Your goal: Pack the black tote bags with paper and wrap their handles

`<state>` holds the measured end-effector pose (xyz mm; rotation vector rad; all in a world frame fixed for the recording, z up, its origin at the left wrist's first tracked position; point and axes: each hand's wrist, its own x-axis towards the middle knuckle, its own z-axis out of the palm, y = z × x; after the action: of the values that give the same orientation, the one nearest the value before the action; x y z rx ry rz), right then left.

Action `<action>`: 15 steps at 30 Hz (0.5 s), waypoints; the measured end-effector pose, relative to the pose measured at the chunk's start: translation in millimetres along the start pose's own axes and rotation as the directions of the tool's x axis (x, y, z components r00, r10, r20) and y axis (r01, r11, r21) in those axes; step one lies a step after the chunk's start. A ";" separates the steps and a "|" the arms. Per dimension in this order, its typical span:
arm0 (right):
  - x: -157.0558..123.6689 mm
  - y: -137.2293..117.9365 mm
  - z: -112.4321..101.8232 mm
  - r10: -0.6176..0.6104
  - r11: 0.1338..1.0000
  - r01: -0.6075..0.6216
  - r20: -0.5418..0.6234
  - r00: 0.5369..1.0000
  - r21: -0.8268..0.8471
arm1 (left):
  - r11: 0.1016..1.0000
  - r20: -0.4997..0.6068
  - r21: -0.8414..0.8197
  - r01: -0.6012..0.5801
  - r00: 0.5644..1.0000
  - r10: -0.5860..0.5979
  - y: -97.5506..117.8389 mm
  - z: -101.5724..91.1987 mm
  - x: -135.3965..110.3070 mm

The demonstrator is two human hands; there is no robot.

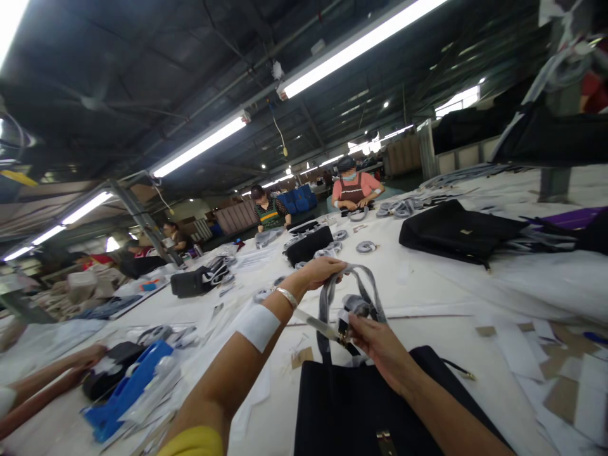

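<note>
A black handbag lies on the white table right in front of me. Its grey strap loops up from the bag. My left hand is closed round the top of that strap loop and holds it up. On the left wrist are a silver bracelet and a white band. My right hand is closed in a pinch on the wrapped strap end and its metal fitting just above the bag's top edge.
A blue tape dispenser and another person's forearm are at the left. Black bags and coiled grey straps lie across the table. Paper and cardboard scraps cover the right side. Other workers sit at the far end.
</note>
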<state>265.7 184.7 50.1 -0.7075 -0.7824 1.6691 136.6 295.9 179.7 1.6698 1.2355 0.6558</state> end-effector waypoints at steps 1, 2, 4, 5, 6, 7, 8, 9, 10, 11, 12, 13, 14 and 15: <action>-0.3 -0.1 0.7 0.004 1.000 -0.003 -0.023 1.000 0.025 | 1.000 -0.012 -0.001 -0.020 1.000 0.020 1.7 4.4 -9.1; -0.6 -0.6 1.7 0.001 0.999 0.002 -0.048 0.999 0.050 | 0.999 -0.028 0.002 -0.042 0.999 0.042 2.6 9.4 -18.1; -1.3 -1.7 4.6 -0.025 0.996 0.033 -0.088 0.996 0.086 | 0.995 -0.077 0.018 -0.099 0.992 0.100 2.3 20.6 -35.4; -1.5 -2.0 6.1 -0.045 0.994 0.055 -0.104 0.994 0.097 | 0.991 -0.106 0.032 -0.133 0.985 0.136 1.4 26.6 -43.3; -1.6 -2.1 7.3 -0.064 0.991 0.077 -0.114 0.991 0.106 | 0.985 -0.137 0.050 -0.168 0.975 0.173 0.2 32.4 -50.5; -1.5 -1.8 8.2 -0.083 0.989 0.097 -0.119 0.989 0.116 | 0.977 -0.166 0.072 -0.201 0.963 0.210 -1.2 37.9 -56.8; -1.3 -1.3 8.7 -0.102 0.985 0.116 -0.117 0.988 0.125 | 0.969 -0.193 0.096 -0.229 0.950 0.244 -2.6 42.7 -62.1; -1.0 -0.6 8.9 -0.122 0.982 0.136 -0.112 0.986 0.134 | 0.960 -0.219 0.119 -0.252 0.937 0.273 -4.1 46.9 -66.4; -0.6 0.0 8.9 -0.141 0.978 0.155 -0.105 0.984 0.142 | 0.953 -0.245 0.140 -0.268 0.923 0.296 -5.5 50.1 -69.7; -0.5 0.5 8.8 -0.161 0.974 0.173 -0.094 0.983 0.147 | 0.947 -0.270 0.160 -0.279 0.910 0.314 -6.8 52.5 -72.0; -0.5 0.7 8.8 -0.178 0.970 0.188 -0.078 0.981 0.153 | 0.942 -0.294 0.177 -0.285 0.898 0.327 -8.1 54.0 -73.5; -0.9 0.7 9.0 -0.193 0.967 0.200 -0.062 0.979 0.159 | 0.938 -0.315 0.193 -0.287 0.888 0.336 -9.2 54.9 -74.4; -1.6 0.4 9.5 -0.205 0.963 0.210 -0.046 0.978 0.168 | 0.935 -0.332 0.208 -0.286 0.878 0.343 -10.1 55.3 -74.8; -2.5 -0.1 10.3 -0.213 0.961 0.215 -0.030 0.977 0.177 | 0.932 -0.346 0.223 -0.285 0.871 0.349 -11.0 55.3 -74.9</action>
<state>258.2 180.8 56.5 -0.4873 -0.6663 1.5154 151.3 206.9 153.9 1.9720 1.3197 1.1524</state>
